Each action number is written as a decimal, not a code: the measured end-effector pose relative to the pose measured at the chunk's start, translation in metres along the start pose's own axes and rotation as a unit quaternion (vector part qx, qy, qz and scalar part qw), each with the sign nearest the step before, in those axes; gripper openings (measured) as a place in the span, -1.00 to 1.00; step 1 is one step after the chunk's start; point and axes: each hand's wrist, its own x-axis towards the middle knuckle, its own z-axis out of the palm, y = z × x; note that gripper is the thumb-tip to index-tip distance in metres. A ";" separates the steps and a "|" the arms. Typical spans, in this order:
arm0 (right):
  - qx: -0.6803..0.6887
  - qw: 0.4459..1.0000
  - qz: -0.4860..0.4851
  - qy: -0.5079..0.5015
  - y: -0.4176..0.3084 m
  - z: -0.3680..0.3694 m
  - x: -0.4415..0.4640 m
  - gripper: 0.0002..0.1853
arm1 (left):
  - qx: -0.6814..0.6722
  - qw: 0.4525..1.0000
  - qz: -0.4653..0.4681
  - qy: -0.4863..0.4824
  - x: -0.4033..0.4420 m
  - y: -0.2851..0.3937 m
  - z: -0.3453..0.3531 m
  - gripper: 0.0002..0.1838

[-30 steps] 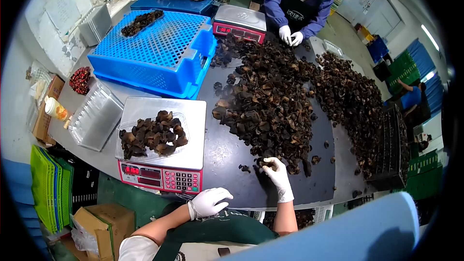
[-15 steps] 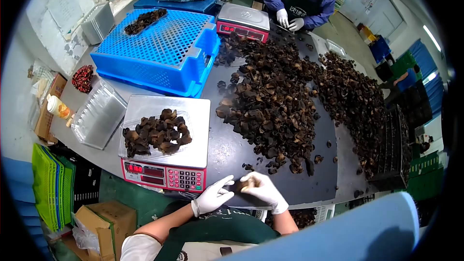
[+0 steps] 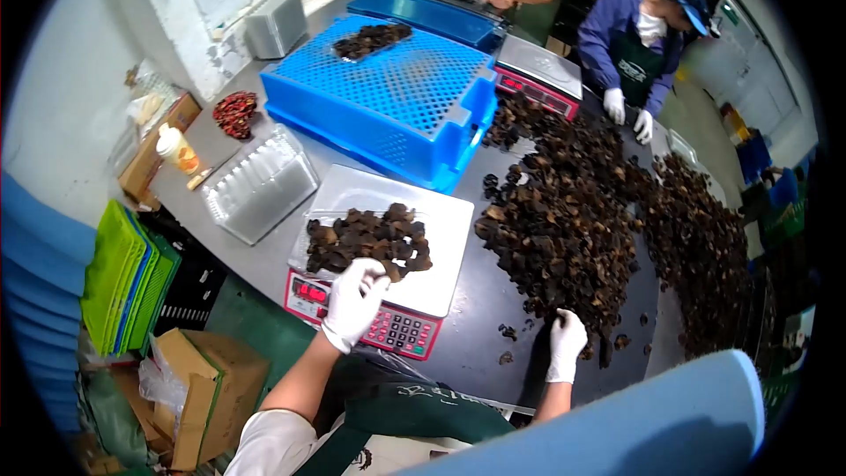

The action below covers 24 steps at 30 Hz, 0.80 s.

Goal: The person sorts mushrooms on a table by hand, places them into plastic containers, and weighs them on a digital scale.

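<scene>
My left hand [image 3: 354, 301], in a white glove, hangs over the front of the near scale [image 3: 449, 220], its fingers pinched together at the edge of the clear tray [image 3: 319, 211]. Dark wood ear mushrooms [image 3: 366, 238] fill that tray, which rests on the scale's plate. Whatever lies between those fingertips is hidden. At the near edge of the large wood ear pile [image 3: 564, 220], my gloved right hand [image 3: 567, 344] is low with its fingers curled. I cannot make out what it grips.
Behind the scale stands an upturned blue crate [image 3: 352, 115] with a filled tray [image 3: 374, 39] on top. Stacked clear trays [image 3: 262, 185], a red bundle [image 3: 235, 115] and a cup [image 3: 178, 150] are at left. Across the table are a second scale [image 3: 538, 79] and two people.
My hands have parted: the left moved over the scale to the tray, the right moved to the pile's edge. The view has shifted. The co-worker's gloved hands have moved apart.
</scene>
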 end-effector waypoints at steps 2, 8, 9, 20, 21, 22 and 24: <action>0.022 1.000 0.007 0.018 0.002 -0.005 0.006 -0.85 | 0.089 0.995 -0.019 0.049 0.018 -0.007 -0.022 -0.84; 0.313 0.948 0.004 -0.055 -0.099 -0.038 0.025 -0.89 | 0.341 0.913 0.217 0.048 0.028 -0.044 -0.035 -0.81; 0.340 0.936 0.001 -0.086 -0.121 -0.042 0.028 -0.89 | 0.343 0.912 0.219 0.054 0.028 -0.042 -0.036 -0.81; 0.299 0.877 -0.369 -0.081 -0.297 -0.023 0.031 -0.77 | 0.230 0.948 0.129 0.178 0.023 -0.043 -0.092 -0.72; 0.259 0.869 -0.403 -0.119 -0.302 -0.022 0.026 -0.77 | 0.213 0.954 0.104 0.185 0.021 -0.046 -0.097 -0.73; 0.219 0.859 -0.436 -0.157 -0.305 -0.022 0.021 -0.76 | 0.215 0.952 0.104 0.191 0.019 -0.047 -0.104 -0.73; 0.304 0.848 -0.407 -0.152 -0.303 -0.029 0.023 -0.79 | 0.231 0.947 0.088 0.205 0.015 -0.051 -0.119 -0.74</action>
